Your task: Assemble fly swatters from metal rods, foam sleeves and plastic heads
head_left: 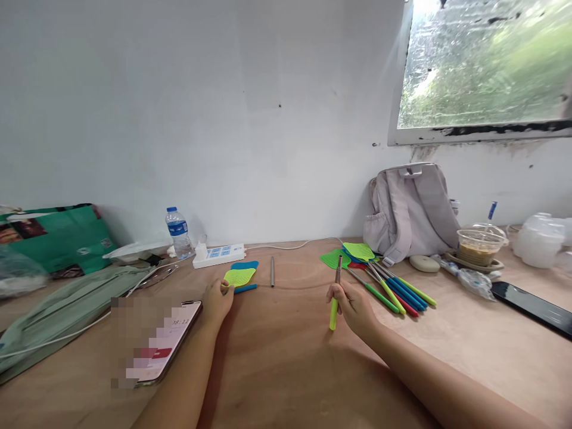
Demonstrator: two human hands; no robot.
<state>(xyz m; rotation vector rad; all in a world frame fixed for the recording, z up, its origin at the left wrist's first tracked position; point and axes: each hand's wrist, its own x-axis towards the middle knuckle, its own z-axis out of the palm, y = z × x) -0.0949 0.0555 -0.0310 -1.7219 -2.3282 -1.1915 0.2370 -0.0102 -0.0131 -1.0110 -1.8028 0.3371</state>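
Observation:
My left hand (218, 302) is closed at the edge of a yellow-green mesh fly swatter head (241, 277), its fingertips pinching the near left corner. A blue swatter head (245, 265) lies just behind it, and a blue handle (245, 289) lies right by the fingers. In my right hand (351, 304) a yellow-green swatter handle (333, 316) with a metal rod (338, 271) stands nearly upright, fingers wrapped round it. No mesh head shows on that rod. Between the hands, a loose grey metal tube (272, 272) rests on the table.
Right of centre lies a pile of fly swatters (395, 292) with coloured handles. A grey backpack (411, 208) leans on the wall beside a drink cup (480, 245) and a black phone (534, 307). At left are a lit phone (172, 342), a power strip (218, 255) and a water bottle (179, 232).

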